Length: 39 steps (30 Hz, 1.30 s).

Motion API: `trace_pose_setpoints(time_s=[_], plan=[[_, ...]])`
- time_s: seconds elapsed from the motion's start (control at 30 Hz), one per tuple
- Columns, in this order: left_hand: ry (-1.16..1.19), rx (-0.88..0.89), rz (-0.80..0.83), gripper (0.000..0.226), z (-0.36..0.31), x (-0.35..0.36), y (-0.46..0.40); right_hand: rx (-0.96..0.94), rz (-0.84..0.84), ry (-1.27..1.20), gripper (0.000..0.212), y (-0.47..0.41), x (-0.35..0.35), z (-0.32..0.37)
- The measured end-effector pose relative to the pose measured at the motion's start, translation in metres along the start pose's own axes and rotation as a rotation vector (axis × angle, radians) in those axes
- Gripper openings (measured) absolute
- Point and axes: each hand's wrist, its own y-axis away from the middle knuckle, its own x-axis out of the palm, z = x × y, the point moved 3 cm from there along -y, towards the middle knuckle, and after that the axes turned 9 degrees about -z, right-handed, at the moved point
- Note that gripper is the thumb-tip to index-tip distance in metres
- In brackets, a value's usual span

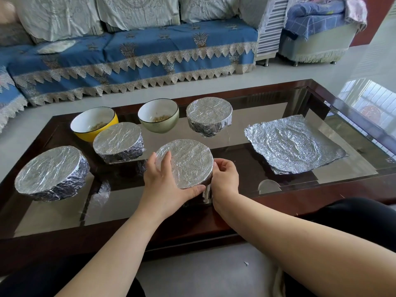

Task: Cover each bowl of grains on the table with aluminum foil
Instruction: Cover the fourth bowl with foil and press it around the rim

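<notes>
1. Nearest the camera, two bare forearms reach forward from the bottom of the view to a foil-wrapped bowl (pixel 186 162) at the near middle of the glass tabletop (pixel 300 97).
2. The left hand (pixel 166 181) cups the bowl's left side, fingers up over the rim and thumb curled under the near edge. The right hand (pixel 225 175) grips the right side, fingers curled against the foil wall.
3. Three more covered bowls stand on the tabletop: one at far left (pixel 51 171), one behind the held bowl to the left (pixel 117 141), one at the far middle (pixel 209 115).
4. Two bowls are not yet covered, grains visible inside: a yellow bowl (pixel 94 123) and a pale green bowl (pixel 158 117), side by side at the back.
5. A loose foil sheet (pixel 295 144) lies flat on the right, well apart from the bowls.
6. To finish this step well, it seems best to press the foil snugly down all round the rim, turning the bowl gently so no gap stays and the thin foil does not tear.
</notes>
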Motion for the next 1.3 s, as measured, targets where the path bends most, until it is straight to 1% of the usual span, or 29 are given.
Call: trace_pose_setpoints(time_s=[0.17,0.27,0.37,0.53,0.67,0.73,0.97,1.03,1.1,1.2,1.3], plan=[[-0.012,0.004,-0.017,0.129,-0.003,-0.001,0.002,0.002,-0.021,0.032,0.007,-0.002,0.001,-0.003],[-0.021,0.007,-0.016,0.129,-0.003,0.0,0.002,-0.004,-0.027,0.038,0.01,0.0,-0.001,-0.003],[-0.061,0.01,-0.021,0.129,-0.005,0.0,0.001,-0.001,-0.011,0.062,0.024,0.004,-0.002,-0.004],[-0.098,0.0,-0.037,0.129,-0.011,0.0,0.003,-0.035,0.09,0.024,0.043,0.016,-0.005,-0.003],[-0.081,-0.002,-0.049,0.131,-0.016,0.0,0.003,-0.126,0.175,-0.021,0.039,0.031,-0.008,-0.001],[-0.087,-0.015,-0.037,0.133,-0.017,-0.001,0.003,-0.181,0.197,-0.027,0.042,0.038,-0.005,-0.001],[-0.104,-0.034,-0.02,0.126,-0.017,0.0,0.004,-0.211,0.21,0.017,0.052,0.041,-0.003,-0.004],[-0.101,-0.029,-0.013,0.127,-0.019,0.001,0.005,-0.238,0.224,0.01,0.043,0.037,-0.005,-0.001],[-0.085,-0.029,-0.009,0.128,-0.018,0.002,0.006,-0.211,0.213,-0.008,0.039,0.032,-0.008,0.0],[-0.05,-0.038,0.017,0.129,-0.013,0.003,0.004,-0.144,0.174,-0.015,0.047,0.026,-0.008,-0.003],[0.015,-0.039,0.015,0.132,-0.006,0.004,0.002,-0.072,0.147,-0.043,0.042,0.02,-0.008,-0.004]])
